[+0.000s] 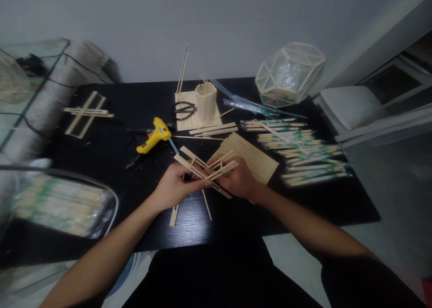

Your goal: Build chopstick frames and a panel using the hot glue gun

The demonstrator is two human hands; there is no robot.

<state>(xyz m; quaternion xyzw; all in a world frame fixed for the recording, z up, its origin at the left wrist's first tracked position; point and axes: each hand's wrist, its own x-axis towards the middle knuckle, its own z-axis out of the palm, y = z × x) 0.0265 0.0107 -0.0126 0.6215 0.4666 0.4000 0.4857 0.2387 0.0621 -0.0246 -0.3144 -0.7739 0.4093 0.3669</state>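
Observation:
Above the dark table's front half, both hands are closed on a frame of chopsticks whose pieces cross one another. My left hand grips its left side, thumb stretched along a stick. My right hand wraps round the right side, its fingers partly hidden behind the sticks. Below the frame, further sticks slant down; whether they join it I cannot tell. A yellow glue gun lies just beyond my left hand, a blue glue stick in its rear. Beside my right hand lies a flat panel of sticks.
On the black table stands a stick cup on a square base, with black-handled scissors alongside. Wrapped chopsticks lie right, below a faceted stick lantern. Another crossed frame and a chopstick bag are left.

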